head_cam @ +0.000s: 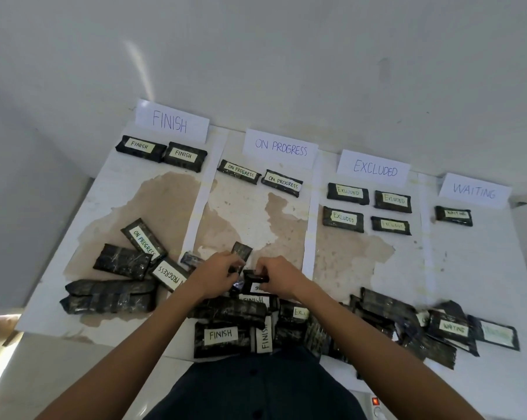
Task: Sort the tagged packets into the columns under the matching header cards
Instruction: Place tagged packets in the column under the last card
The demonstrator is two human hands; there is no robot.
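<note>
Four white header cards stand along the far edge: FINISH [172, 121], ON PROGRESS [280, 147], EXCLUDED [374, 168], WAITING [474, 190]. Tagged dark packets lie under them: two FINISH [160, 151], two ON PROGRESS [260, 177], several EXCLUDED [368, 209], one WAITING [453, 216]. My left hand [218, 272] grips a dark packet [241, 251] that sticks up, its tag hidden. My right hand [279, 275] pinches another packet [255, 278] on the unsorted heap [241, 316] at the near edge.
Loose packets lie near left [110, 295], some tagged ON PROGRESS [144, 239]. More lie near right, some tagged WAITING [453, 327]. White paper strips [195, 204] divide the columns. The white table [483, 268] has brown worn patches. A wall rises behind the cards.
</note>
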